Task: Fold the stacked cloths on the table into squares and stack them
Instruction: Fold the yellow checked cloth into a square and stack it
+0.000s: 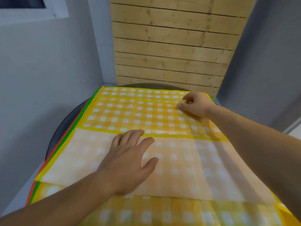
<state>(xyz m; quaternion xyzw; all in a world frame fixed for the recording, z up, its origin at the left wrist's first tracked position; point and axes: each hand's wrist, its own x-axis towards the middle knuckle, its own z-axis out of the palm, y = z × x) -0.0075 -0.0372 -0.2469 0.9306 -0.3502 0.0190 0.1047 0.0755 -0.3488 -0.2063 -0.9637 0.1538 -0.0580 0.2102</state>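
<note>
A yellow-and-white checked cloth (133, 111) lies on top of the stack that covers the round dark table (68, 115). Its near part is folded over, showing the pale underside (187, 168) with a yellow border across the middle. My left hand (130, 157) rests flat on that pale flap, fingers spread and straight. At the far right my right hand (195, 106) has its fingers curled down onto the cloth near its corner; whether it pinches the fabric is unclear. Green and red cloth edges (65, 137) stick out under the stack on the left.
A wooden slatted panel (171, 46) stands upright right behind the table. Grey walls close in on the left and right. More yellow checked cloth (162, 212) hangs over the near table edge toward me.
</note>
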